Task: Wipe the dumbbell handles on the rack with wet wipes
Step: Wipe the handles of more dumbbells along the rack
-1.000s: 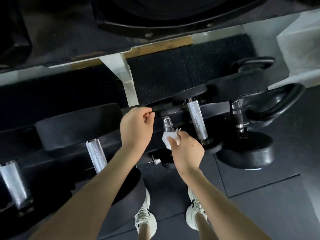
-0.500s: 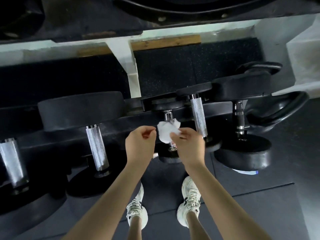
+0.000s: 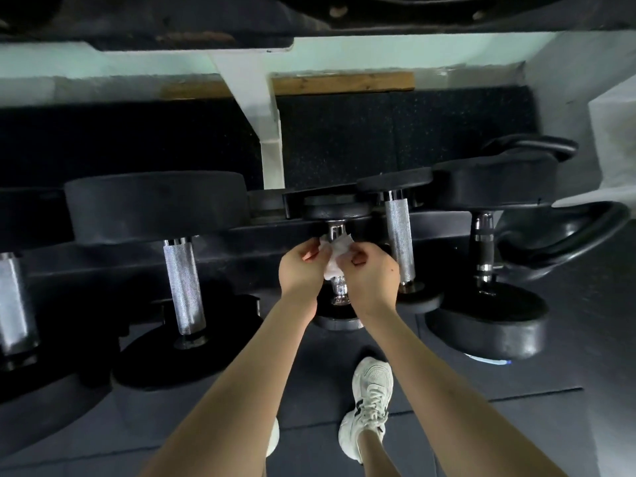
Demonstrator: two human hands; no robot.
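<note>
A crumpled white wet wipe [image 3: 335,253] sits against the chrome handle [image 3: 339,289] of a small dumbbell on the black rack [image 3: 268,232]. My left hand [image 3: 301,270] and my right hand [image 3: 368,273] both pinch the wipe from either side, in front of that handle. The handle's middle is hidden by the wipe and my fingers. Other knurled silver handles stand on the rack: one just to the right [image 3: 399,239], one to the left [image 3: 184,284], and one at the far left edge [image 3: 12,301].
A dumbbell with a black-grip handle [image 3: 483,246] stands at the right, beside a black kettlebell [image 3: 564,235]. A white rack post [image 3: 265,132] rises behind. My white shoes [image 3: 370,404] stand on the dark rubber floor below.
My left hand left the dumbbell plate edge and came down to the wipe. Both hands now hold the wipe at the small dumbbell's handle. The view tilted slightly.
</note>
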